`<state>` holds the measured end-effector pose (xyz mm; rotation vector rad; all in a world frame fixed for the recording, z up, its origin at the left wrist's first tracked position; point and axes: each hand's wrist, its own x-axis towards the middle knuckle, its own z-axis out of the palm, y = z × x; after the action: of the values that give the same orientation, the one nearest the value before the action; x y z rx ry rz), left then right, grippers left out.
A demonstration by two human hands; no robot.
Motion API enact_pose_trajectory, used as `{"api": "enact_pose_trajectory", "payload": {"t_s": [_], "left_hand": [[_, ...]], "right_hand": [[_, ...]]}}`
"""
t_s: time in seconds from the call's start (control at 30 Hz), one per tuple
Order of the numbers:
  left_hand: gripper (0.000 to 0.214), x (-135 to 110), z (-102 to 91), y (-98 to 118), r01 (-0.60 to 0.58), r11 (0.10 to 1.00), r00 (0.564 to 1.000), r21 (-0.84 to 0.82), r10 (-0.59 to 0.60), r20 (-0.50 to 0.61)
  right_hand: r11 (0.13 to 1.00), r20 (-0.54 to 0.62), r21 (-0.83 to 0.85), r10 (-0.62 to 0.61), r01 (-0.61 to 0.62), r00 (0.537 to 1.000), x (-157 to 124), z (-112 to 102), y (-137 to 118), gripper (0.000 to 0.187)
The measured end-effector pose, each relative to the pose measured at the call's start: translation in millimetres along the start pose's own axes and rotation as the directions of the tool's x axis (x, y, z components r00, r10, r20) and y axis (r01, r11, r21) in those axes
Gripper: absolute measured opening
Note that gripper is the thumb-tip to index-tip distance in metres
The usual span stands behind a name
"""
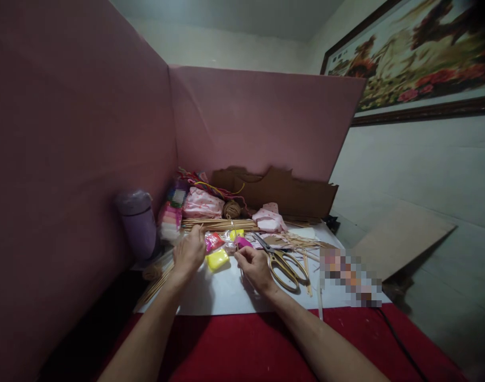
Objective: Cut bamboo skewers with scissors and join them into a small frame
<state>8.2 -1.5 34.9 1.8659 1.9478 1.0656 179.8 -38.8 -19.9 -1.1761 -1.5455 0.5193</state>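
My left hand (189, 251) rests on the white sheet (226, 294), fingers curled in a pinch near small clay packets; what it pinches is too small to make out. My right hand (255, 265) is beside it, fingers pinched together, perhaps on a thin stick that I cannot make out clearly. Between the hands lie a yellow clay packet (217, 259), a pink packet (213, 241) and a magenta one (243, 242). Gold-handled scissors (282, 262) lie just right of my right hand.
A bundle of thin wooden sticks (218, 224) lies behind the hands, with a twine ball (231, 209), pink cloth (202, 204) and cardboard pieces (282, 193). A purple cup (138, 223) stands at the left. Pink boards wall the back and left. Red cloth (234, 345) covers the front.
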Motion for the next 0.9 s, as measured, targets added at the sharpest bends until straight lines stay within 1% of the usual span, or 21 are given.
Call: {"api": "enact_pose_trajectory", "payload": {"t_s": [0.03, 0.07, 0.1, 0.17, 0.27, 0.37, 0.43, 0.47, 0.53, 0.6, 0.63, 0.67, 0.7, 0.73, 0.77, 0.8, 0.9], "left_hand": [[0.026, 3, -4.4, -4, 0.009, 0.984, 0.999, 0.177, -0.015, 0.034], [0.025, 5, -6.9, -9, 0.009, 0.951, 0.997, 0.309, -0.034, 0.074], [0.026, 7, -7.9, -13, 0.013, 0.916, 0.993, 0.400, -0.060, 0.105], [0.030, 10, -6.4, -21, 0.004, 0.868, 0.987, 0.497, -0.083, 0.136], [0.033, 11, -2.7, -28, -0.012, 0.825, 0.992, 0.565, -0.061, 0.110], [0.033, 10, -3.1, -27, -0.006, 0.797, 0.996, 0.604, -0.046, 0.070], [0.033, 9, -5.6, -23, -0.015, 0.791, 0.998, 0.611, -0.027, 0.061], [0.032, 8, -6.9, -19, -0.037, 0.791, 0.998, 0.610, 0.000, 0.061], [0.031, 8, -8.0, -9, -0.125, 0.794, 0.992, 0.596, 0.096, 0.080], [0.028, 9, -4.5, 5, -0.248, 0.800, 0.969, 0.546, 0.205, 0.140], [0.026, 11, -0.3, 13, -0.310, 0.812, 0.950, 0.495, 0.247, 0.191], [0.022, 14, 5.8, 20, -0.349, 0.836, 0.932, 0.423, 0.262, 0.250], [0.020, 18, 13.7, 28, -0.390, 0.861, 0.904, 0.328, 0.289, 0.316], [0.022, 23, 23.0, 34, -0.429, 0.884, 0.867, 0.187, 0.344, 0.361], [0.023, 28, 33.2, 40, -0.440, 0.898, 0.835, 0.007, 0.407, 0.371], [0.026, 33, 43.8, 45, -0.407, 0.896, 0.824, -0.177, 0.444, 0.352], [0.025, 48, 72.4, 53, -0.370, 0.872, 0.824, -0.320, 0.467, 0.319]], "right_hand": [[1.000, -0.011, -0.020, -0.001, 0.001, 1.000, 0, -3, 0, 0.028], [0.999, -0.024, -0.037, -0.001, 0.000, 1.000, 0, -5, -1, 0.028], [0.999, -0.037, -0.052, -0.003, 0.002, 0.999, 0, -6, 0, 0.028], [0.997, -0.067, -0.078, -0.010, 0.005, 0.998, 0, -7, 1, 0.029], [0.997, -0.115, -0.079, -0.004, -0.006, 0.993, 3, -8, 7, 0.031], [0.998, -0.212, -0.031, 0.044, -0.052, 0.976, 7, -10, 13, 0.031], [0.996, -0.295, 0.025, 0.090, -0.087, 0.951, 10, -11, 17, 0.032], [0.994, -0.335, 0.055, 0.112, -0.099, 0.936, 12, -12, 19, 0.033], [0.989, -0.405, 0.101, 0.140, -0.108, 0.903, 14, -15, 22, 0.034], [0.988, -0.459, 0.111, 0.144, -0.105, 0.877, 17, -17, 24, 0.036], [0.989, -0.475, 0.106, 0.141, -0.103, 0.868, 18, -18, 26, 0.036], [0.990, -0.487, 0.096, 0.137, -0.103, 0.863, 18, -19, 27, 0.037], [0.991, -0.493, 0.086, 0.132, -0.103, 0.860, 19, -20, 28, 0.037], [0.992, -0.496, 0.077, 0.127, -0.103, 0.859, 20, -20, 29, 0.037], [0.992, -0.497, 0.068, 0.122, -0.102, 0.859, 20, -21, 29, 0.037], [0.993, -0.495, 0.059, 0.116, -0.100, 0.861, 20, -21, 29, 0.037], [0.995, -0.487, 0.017, 0.093, -0.097, 0.869, 19, -20, 27, 0.035]]}}
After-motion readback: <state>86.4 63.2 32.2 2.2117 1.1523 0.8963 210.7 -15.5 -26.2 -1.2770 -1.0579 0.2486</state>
